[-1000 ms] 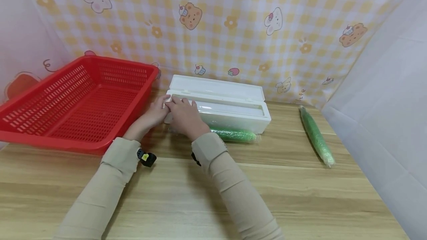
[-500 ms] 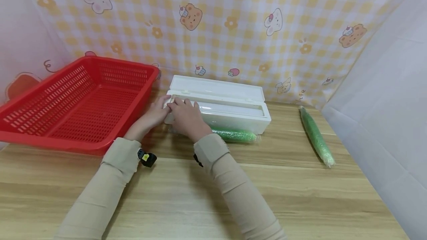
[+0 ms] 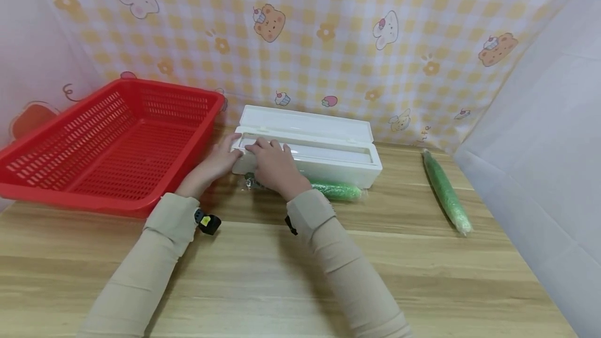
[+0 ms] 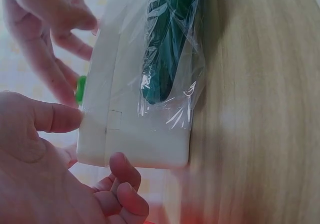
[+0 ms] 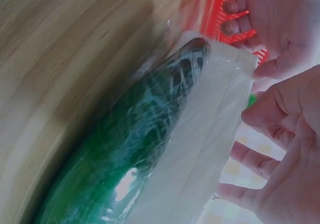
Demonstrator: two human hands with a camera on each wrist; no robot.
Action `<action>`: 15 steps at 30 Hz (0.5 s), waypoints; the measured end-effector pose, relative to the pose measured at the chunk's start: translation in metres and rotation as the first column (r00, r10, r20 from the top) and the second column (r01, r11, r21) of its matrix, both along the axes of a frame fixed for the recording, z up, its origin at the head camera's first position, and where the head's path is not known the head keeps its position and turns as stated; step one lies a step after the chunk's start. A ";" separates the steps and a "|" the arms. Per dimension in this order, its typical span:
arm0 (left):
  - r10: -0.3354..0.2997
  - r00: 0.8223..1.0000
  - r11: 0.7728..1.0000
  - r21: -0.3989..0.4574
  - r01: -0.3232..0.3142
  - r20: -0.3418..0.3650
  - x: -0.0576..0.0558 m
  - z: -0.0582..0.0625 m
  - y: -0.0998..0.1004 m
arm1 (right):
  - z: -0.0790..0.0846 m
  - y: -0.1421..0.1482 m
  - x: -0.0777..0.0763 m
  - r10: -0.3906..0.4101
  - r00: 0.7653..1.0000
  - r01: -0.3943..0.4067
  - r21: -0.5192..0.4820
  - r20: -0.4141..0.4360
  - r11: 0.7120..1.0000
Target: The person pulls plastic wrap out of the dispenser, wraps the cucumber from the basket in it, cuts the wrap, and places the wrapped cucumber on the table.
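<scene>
A white cling film box (image 3: 307, 168) stands with its lid (image 3: 305, 121) raised. My left hand (image 3: 216, 163) holds the left end of this box, thumb on the front top edge and fingers around the end. The right hand (image 3: 277, 166) rests its spread fingers along the same edge, just right of the left thumb. A small green piece (image 4: 80, 89) shows at the edge between the hands. Clear film hangs down the box front. A film-wrapped cucumber (image 3: 335, 190) lies against the front, partly hidden by the right hand in the head view; its dark end (image 4: 160, 84) shows in the left wrist view.
A big red plastic basket (image 3: 117, 202) stands on the left, close to the left hand. Another wrapped cucumber (image 3: 443, 189) lies on the wooden table (image 3: 244, 286) at the right. A checked curtain (image 3: 328, 67) hangs behind the box.
The right hand has shifted rightward along the box's front edge, uncovering the left end of the nearer cucumber. The left hand, box and both cucumbers have stayed in place.
</scene>
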State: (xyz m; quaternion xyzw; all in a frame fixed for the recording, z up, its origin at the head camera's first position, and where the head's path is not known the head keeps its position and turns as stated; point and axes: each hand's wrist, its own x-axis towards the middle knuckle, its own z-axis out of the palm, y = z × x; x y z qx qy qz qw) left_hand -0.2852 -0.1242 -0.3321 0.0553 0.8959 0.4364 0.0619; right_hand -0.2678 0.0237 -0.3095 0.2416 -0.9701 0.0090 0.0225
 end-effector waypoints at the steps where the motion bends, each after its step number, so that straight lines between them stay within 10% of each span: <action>1: 0.001 1.000 1.000 -0.001 -0.001 -0.003 0.000 0.000 0.000 | 0.000 0.001 0.000 0.001 1.000 -0.001 -0.002 -0.002 1.000; 15: -0.004 1.000 1.000 0.015 0.004 -0.008 0.000 0.000 0.000 | -0.007 0.018 0.001 0.009 1.000 -0.010 -0.060 -0.022 0.998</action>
